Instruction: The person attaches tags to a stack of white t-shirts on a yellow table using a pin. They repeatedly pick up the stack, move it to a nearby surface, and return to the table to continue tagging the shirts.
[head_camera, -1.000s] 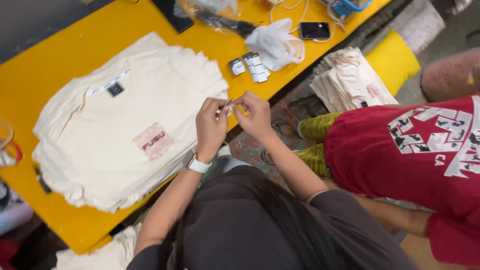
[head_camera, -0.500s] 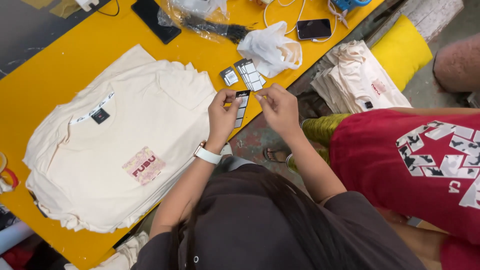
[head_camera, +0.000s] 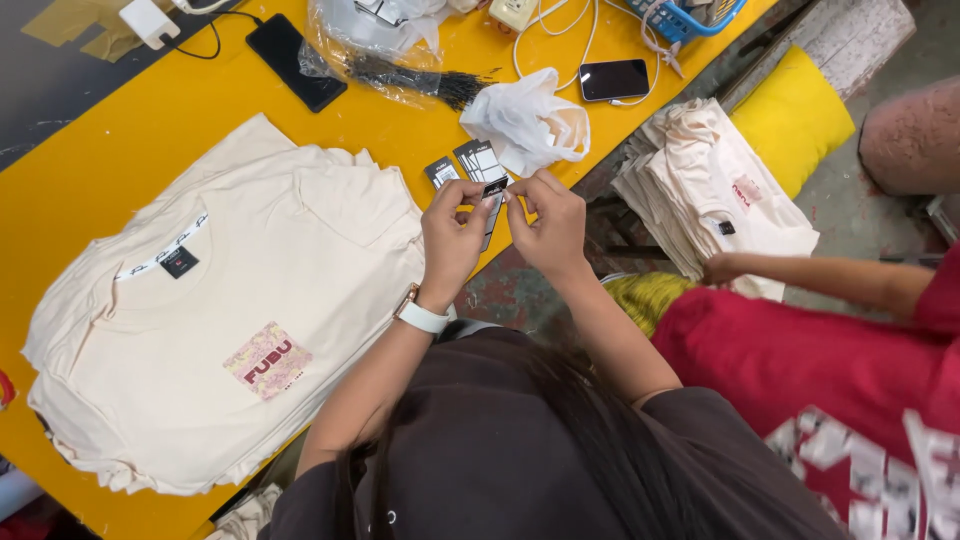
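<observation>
A yellow table (head_camera: 110, 150) fills my view, wide enough to keep everything flat and within reach. On it lies a stack of cream T-shirts (head_camera: 220, 310), front up and neck toward the far edge, so the small patch on the chest and the collar label both show. To my right a second pile of folded shirts (head_camera: 715, 190) sits off the table's edge beside a yellow cushion (head_camera: 795, 115); a co-worker's hand (head_camera: 722, 268) rests against it, the arm reaching in from a red garment.

Further back, out of the working space, a clear plastic bag (head_camera: 385, 40) holds a bundle of thin black strands, a crumpled white bag (head_camera: 525, 120) lies near it, and two phones, one black (head_camera: 296, 62) and one plugged into a cable (head_camera: 614, 79), are parked along the far side.

My left hand (head_camera: 452, 235), white watch at the wrist, and my right hand (head_camera: 548, 225) meet just over the table's near edge. Thumb and fingertips of both are pinched shut on one small black-and-white paper tag (head_camera: 494, 190), held up between them close to my eyes, probably because the work is fine. Two spare tags (head_camera: 462, 165) wait flat on the table just beyond my knuckles.
</observation>
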